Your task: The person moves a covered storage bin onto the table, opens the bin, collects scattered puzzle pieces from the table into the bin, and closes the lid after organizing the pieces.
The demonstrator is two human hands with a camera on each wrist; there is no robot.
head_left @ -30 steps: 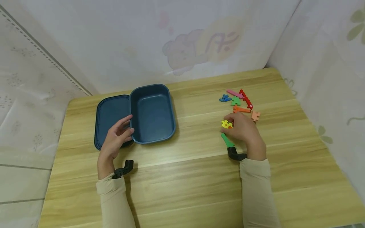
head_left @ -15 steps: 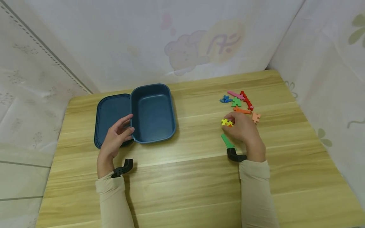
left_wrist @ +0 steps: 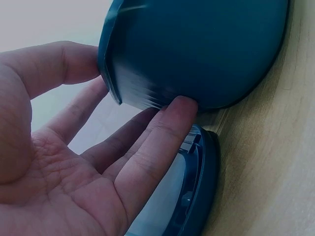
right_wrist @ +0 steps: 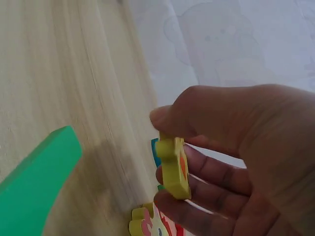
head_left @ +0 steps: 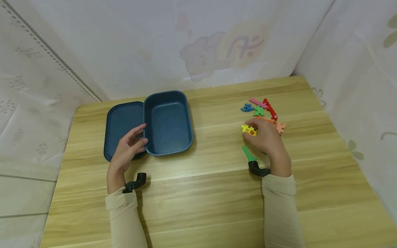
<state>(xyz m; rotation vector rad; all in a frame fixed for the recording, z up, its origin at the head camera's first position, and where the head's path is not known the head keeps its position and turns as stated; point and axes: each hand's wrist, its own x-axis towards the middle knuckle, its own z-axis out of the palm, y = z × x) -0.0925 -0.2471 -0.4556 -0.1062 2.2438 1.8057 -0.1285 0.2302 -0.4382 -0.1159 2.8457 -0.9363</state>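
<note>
In the head view my left hand (head_left: 125, 150) is at the left wall of a dark blue box (head_left: 170, 129). Its fingers (left_wrist: 157, 157) touch the outside of that wall in the left wrist view, while one fingertip meets the rim. My right hand (head_left: 269, 143) pinches a yellow puzzle piece (head_left: 249, 130) with an orange-red mark between thumb and fingers. Seen from the right wrist, the piece (right_wrist: 174, 169) stands edge-on above the table. A long green puzzle piece (head_left: 249, 153) lies just below this hand, partly covered by the black wrist mount.
A dark blue lid (head_left: 122, 119) lies beneath the box's left side. Beyond my right hand are loose puzzle pieces: blue (head_left: 247, 107), light green (head_left: 258, 111), pink (head_left: 258, 102), red (head_left: 271, 109), orange (head_left: 266, 120) and peach (head_left: 280, 127). A white patterned cloth (head_left: 139, 44) hangs behind the table.
My right hand has moved slightly away from me with the yellow puzzle piece, whose printed face now shows more. My left hand stays at the box.
</note>
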